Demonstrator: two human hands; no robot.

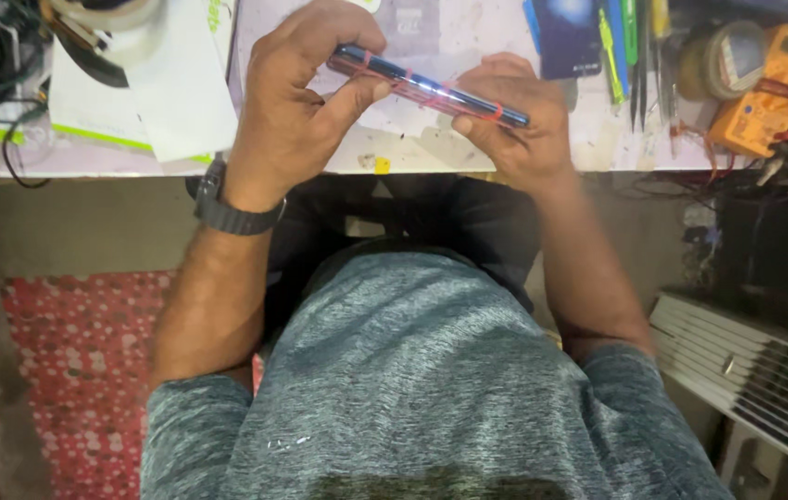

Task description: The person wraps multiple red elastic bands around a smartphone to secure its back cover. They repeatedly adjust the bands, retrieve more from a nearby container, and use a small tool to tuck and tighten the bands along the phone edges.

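Above the near edge of the pale stained workbench (468, 148), left hand (296, 111) and right hand (514, 130) are pinching a thin dark phone bound with red rubber bands (426, 88) by its ends; it looks stiff, slick, fragile, best gripped along its edges.

One view only, head-worn camera. Looks steeply down past the wearer's chest and grey shirt (431, 370) to the near edge of the workbench (468, 148). Close range: forearms fill mid-frame, bench crosses the top, red patterned floor mat (79, 370) shows lower left. No second view to compare overlap.
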